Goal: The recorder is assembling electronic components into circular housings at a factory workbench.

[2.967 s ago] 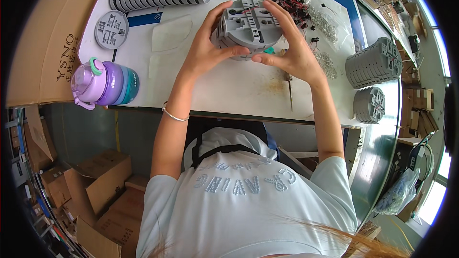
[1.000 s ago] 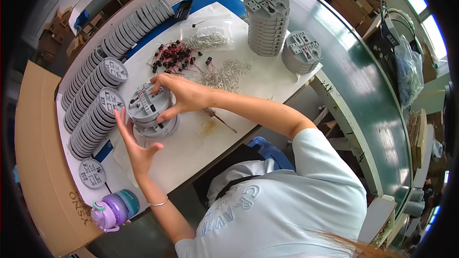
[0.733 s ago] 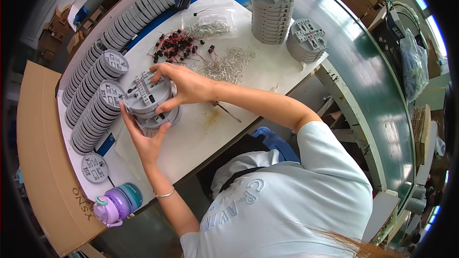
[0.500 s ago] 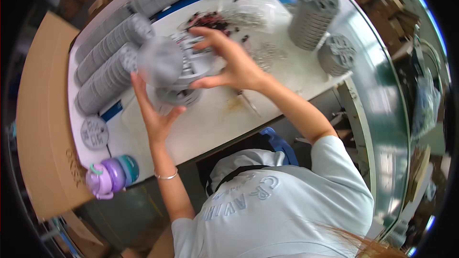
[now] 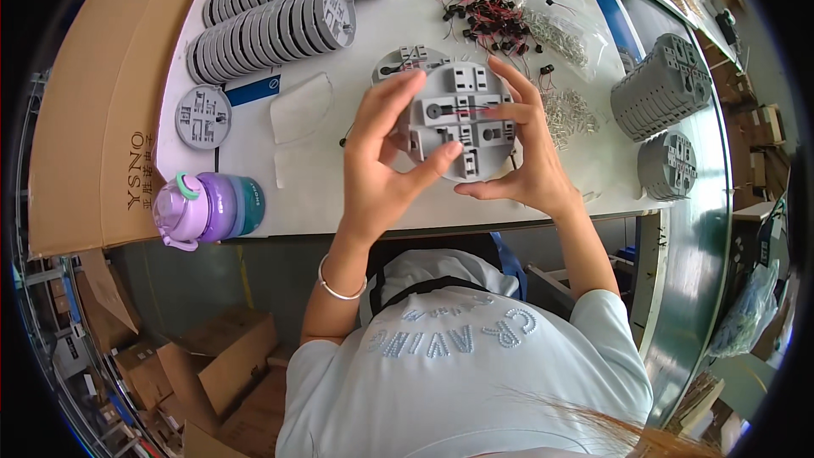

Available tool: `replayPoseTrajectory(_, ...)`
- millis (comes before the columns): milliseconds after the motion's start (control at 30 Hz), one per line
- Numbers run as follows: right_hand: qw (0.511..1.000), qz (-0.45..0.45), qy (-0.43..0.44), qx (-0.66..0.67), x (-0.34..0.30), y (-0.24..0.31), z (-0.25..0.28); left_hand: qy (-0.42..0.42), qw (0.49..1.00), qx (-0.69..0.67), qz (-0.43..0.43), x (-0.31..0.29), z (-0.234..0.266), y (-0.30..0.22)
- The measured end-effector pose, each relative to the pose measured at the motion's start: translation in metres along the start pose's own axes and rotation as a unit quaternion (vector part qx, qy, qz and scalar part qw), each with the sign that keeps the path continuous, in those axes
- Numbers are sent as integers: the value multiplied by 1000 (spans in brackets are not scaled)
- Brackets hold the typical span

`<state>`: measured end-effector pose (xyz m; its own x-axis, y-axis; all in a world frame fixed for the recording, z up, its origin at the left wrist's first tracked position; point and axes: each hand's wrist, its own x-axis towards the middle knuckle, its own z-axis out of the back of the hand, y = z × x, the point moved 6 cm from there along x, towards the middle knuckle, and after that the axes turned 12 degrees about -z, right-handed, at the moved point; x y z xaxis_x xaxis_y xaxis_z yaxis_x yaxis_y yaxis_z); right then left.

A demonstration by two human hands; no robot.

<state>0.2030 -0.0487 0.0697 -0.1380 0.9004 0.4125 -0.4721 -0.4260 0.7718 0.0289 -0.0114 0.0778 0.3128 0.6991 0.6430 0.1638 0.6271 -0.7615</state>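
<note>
Between my two hands is a grey round plastic housing point(image 5: 466, 112), its inner face with raised blocks and slots turned up. A small round black part with thin red and black wires sits in it. My left hand point(image 5: 377, 148) grips its left edge, the thumb lying on the inner face. On the right side, my right hand point(image 5: 538, 148) has its thumb at the lower rim and its fingers at the upper right, near the wires. Another grey round housing point(image 5: 388, 61) shows partly behind the held one, over the table; the rest of it is hidden.
Rows of grey discs point(image 5: 271, 30) lie at the back left, with one single disc point(image 5: 203, 117) nearer. Wired black parts point(image 5: 496, 21) and small metal pieces point(image 5: 568, 114) are heaped beyond my right hand. Disc stacks point(image 5: 661, 89) stand right; a purple bottle point(image 5: 208, 208) stands front left.
The view has swung, so the table things sit differently in it. A blurred, tilted disc was between my hands; now one housing is held steady, inner face up, with both hands closer around it.
</note>
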Motion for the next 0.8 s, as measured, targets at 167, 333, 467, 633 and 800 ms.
replayPoseTrajectory(167,999,-34,20,3,-19,-2,-5,-1,999,35,26,-33,-18,4)
replayPoseTrajectory(333,991,-84,85,-53,-20,-2,-7,-11,999,36,-5,-42,-22,9)
replayPoseTrajectory(467,994,-59,65,-58,16,3,16,-82,997,10,6,-16,20,0)
replayPoseTrajectory(633,989,-74,131,-14,76,2,7,93,980,176,-12,4,56,45)
replayPoseTrajectory(800,982,-77,169,-47,89,-18,-19,87,994,-12,68,8,39,80)
